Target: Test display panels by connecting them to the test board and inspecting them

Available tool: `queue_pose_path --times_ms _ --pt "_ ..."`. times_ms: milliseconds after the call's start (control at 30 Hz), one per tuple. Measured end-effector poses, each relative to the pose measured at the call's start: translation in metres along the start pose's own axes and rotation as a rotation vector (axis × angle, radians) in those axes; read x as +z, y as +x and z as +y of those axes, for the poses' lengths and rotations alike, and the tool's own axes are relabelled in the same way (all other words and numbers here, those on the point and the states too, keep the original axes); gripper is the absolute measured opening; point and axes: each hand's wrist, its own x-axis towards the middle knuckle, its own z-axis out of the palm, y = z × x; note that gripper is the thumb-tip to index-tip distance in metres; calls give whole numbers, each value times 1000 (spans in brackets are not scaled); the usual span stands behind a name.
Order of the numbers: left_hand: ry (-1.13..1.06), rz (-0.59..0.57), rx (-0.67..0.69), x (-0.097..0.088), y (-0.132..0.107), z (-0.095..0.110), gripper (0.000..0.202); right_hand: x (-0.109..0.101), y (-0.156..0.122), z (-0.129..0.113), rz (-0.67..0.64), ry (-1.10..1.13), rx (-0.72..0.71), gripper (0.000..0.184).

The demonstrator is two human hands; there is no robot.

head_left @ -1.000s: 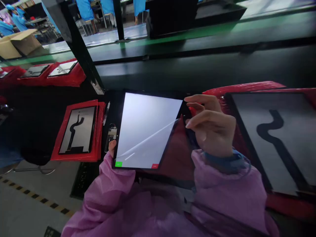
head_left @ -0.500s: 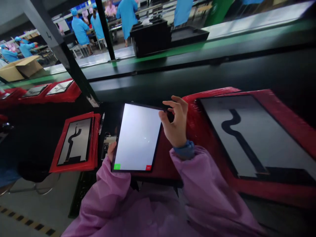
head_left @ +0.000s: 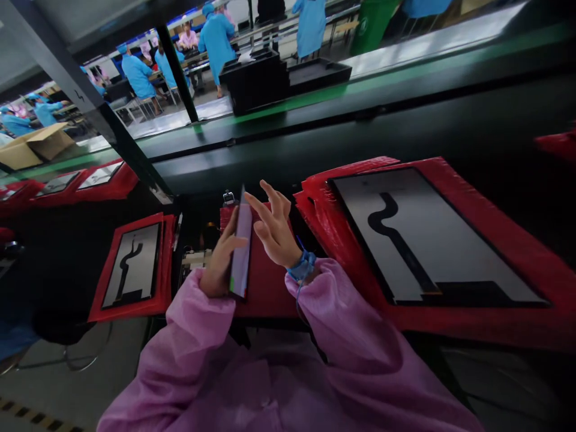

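I see the screen [head_left: 242, 264] as smooth, with a slight sheen. To me the mat [head_left: 267, 288] looks matt, the fitting [head_left: 228, 198] by its far left corner shiny metal, the wrap [head_left: 317, 210] crinkled, glossy plastic, the box [head_left: 49, 141] dull cardboard, the sleeves [head_left: 198, 321] soft, creased cloth.

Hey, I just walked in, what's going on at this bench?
A person in pink sleeves is handling a lit screen panel. The left hand grips it along one side, tilted up steeply above a red mat. The right hand is open, fingers spread beside the panel's upper part; whether they touch is hard to tell. To the right, a large panel with a dark curved strip lies on red wrapping.
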Motion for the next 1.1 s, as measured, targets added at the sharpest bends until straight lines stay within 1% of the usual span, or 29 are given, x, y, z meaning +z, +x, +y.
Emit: queue_pose_path --times_ms 33,100,167,233,267,300,333,367,400,433,500,533,600,667,800,900,1000,1100 --pt "10 7 -20 11 1 0 72 0 -1 0 -15 -2 -20 63" --pt "60 37 -5 25 0 -4 69 -1 -2 0 -32 -14 -28 61" --pt "120 99 87 26 -7 -9 59 -3 -3 1 -27 -19 -20 60" --pt "152 182 194 13 -21 -15 50 -5 -3 2 -19 -11 -19 57" --pt "212 245 261 2 -30 -18 43 -7 -4 1 -18 -5 -19 55" --pt "326 325 331 -10 -40 -22 34 -8 -4 1 -20 -1 -17 52" --pt "502 414 403 -24 -51 -26 27 -10 -4 0 -23 -1 -9 49" --pt "726 503 459 -37 -62 -32 23 -11 -4 -1 -28 -5 4 46" --pt "964 569 489 -49 -73 -39 21 -12 -4 -2 -36 -14 22 44" --pt "1184 599 490 -60 -82 -46 21 -13 -4 -3 -45 -23 41 42" --pt "1475 565 450 -75 -98 -62 26 -14 -5 -6 -55 -26 60 41" --pt "1562 533 444 -79 -103 -70 29 -14 -6 -7 -56 -17 61 43" --pt "1658 480 472 -82 -110 -80 33 -14 -7 -8 -52 9 57 47" --pt "1698 449 494 -80 -111 -85 35 -14 -8 -8 -50 28 62 50" --pt "1720 410 454 -76 -110 -85 41 -14 -9 -8 -29 41 74 53" --pt "1726 403 457 -76 -110 -85 43 -15 -9 -7 -42 15 97 48" --pt "1747 369 473 -77 -111 -86 45 -16 -9 -8 -49 11 101 47" --pt "1765 323 429 -76 -110 -86 46 -19 -8 -13 -40 26 136 46"
